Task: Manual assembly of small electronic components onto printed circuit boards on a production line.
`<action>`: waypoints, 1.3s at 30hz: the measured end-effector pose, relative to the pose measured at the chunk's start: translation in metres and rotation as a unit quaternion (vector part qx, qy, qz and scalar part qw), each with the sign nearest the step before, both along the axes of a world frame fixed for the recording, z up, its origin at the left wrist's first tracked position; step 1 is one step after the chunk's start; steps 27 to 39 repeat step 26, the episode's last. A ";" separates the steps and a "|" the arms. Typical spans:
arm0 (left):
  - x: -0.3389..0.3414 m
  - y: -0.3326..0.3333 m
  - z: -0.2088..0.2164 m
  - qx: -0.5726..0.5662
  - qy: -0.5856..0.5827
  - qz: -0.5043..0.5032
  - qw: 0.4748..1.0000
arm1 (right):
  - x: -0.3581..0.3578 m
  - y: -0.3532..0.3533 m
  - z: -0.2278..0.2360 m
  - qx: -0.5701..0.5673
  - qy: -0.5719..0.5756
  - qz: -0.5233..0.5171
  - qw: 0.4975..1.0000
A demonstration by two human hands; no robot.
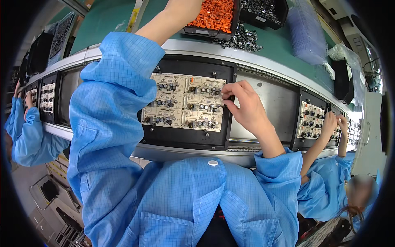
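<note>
A cream panel of circuit boards (184, 101) lies in a black frame (185, 133) in front of me, set with rows of small black cylindrical capacitors. One small orange part (192, 80) stands near the panel's far edge. At the panel's right edge, my right hand (247, 105) is closed in a pinch by the capacitors; whatever its fingertips hold is too small to name. My left hand (184, 9) reaches to the black bin (209, 32) of orange parts (214, 15). Its fingers are cut off by the upper edge of the view.
Another black bin (266, 19) holds dark metallic parts, with a loose pile (242, 40) beside it. Clear plastic trays (306, 33) are stacked at the far right. Along the conveyor rail (267, 73), a co-worker's hands (329, 123) work over another panel (311, 119); another person sits left.
</note>
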State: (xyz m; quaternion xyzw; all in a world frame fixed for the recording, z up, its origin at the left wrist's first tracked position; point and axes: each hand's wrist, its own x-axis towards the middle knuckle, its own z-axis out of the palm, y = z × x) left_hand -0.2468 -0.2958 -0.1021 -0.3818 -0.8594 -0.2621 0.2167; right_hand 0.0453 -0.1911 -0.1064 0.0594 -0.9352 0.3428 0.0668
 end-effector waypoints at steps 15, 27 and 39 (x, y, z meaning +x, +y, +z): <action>0.105 -0.091 0.036 0.013 -0.374 -0.131 0.918 | -0.033 0.057 0.006 0.084 0.032 -0.128 0.988; 0.179 -0.129 0.018 -0.031 -0.463 -0.093 0.881 | -0.116 0.111 0.015 0.238 -0.092 -0.170 0.952; 0.179 -0.129 0.018 -0.031 -0.463 -0.093 0.881 | -0.116 0.111 0.015 0.238 -0.092 -0.170 0.952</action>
